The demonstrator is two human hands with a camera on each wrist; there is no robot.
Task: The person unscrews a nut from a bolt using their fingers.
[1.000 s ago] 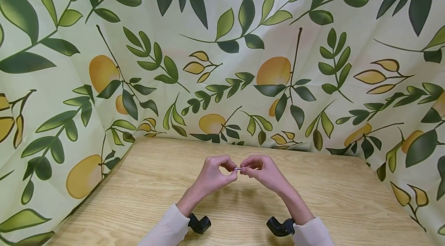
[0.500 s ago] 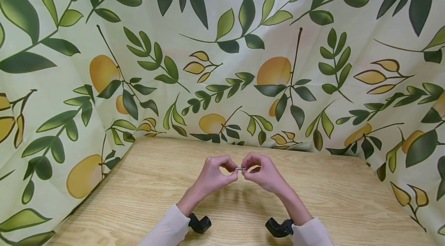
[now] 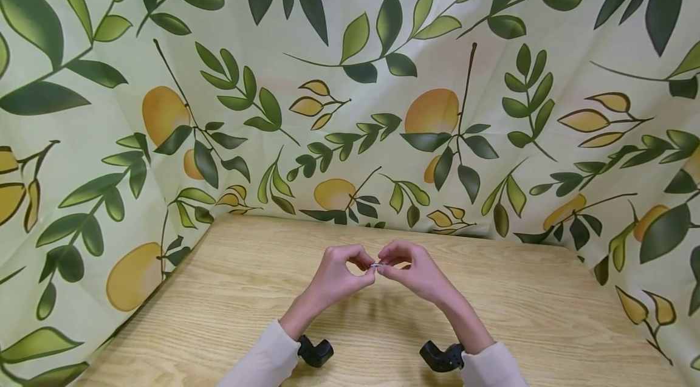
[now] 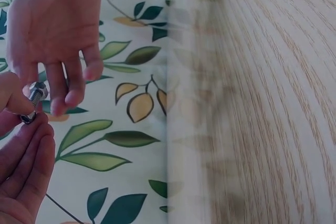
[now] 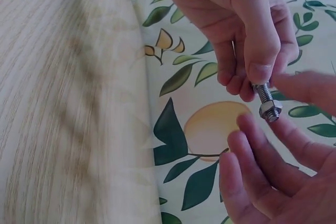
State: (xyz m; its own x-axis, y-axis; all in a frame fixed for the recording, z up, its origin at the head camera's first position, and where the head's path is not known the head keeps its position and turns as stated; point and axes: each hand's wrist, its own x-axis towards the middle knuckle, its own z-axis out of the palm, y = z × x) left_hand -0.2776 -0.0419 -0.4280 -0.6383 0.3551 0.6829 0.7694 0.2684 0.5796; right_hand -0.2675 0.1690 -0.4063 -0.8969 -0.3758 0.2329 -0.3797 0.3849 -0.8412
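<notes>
A small silver bolt (image 3: 376,265) is held level between both hands above the table. My left hand (image 3: 336,268) pinches its head end between thumb and fingers; in the right wrist view the threaded shaft sticks out past the left thumb. A hex nut (image 5: 270,109) sits on the thread near the free end. The right hand (image 3: 412,267) has its thumb and index finger curled about the nut. In the right wrist view one of its fingertips is blurred, and the exact contact is hard to see. In the left wrist view the nut (image 4: 38,88) shows below the right hand's fingers.
Beneath the hands lies a light wood table (image 3: 262,290). A cloth (image 3: 350,95) printed with leaves and oranges hangs behind and at the sides. Black wrist mounts, a left mount (image 3: 315,352) and a right mount (image 3: 440,356), sit at the sleeve cuffs.
Half a second ago the right fingertips were drawn back, showing more of the bolt; now they are in at its end again, much as a second ago. The left hand has stayed put.
</notes>
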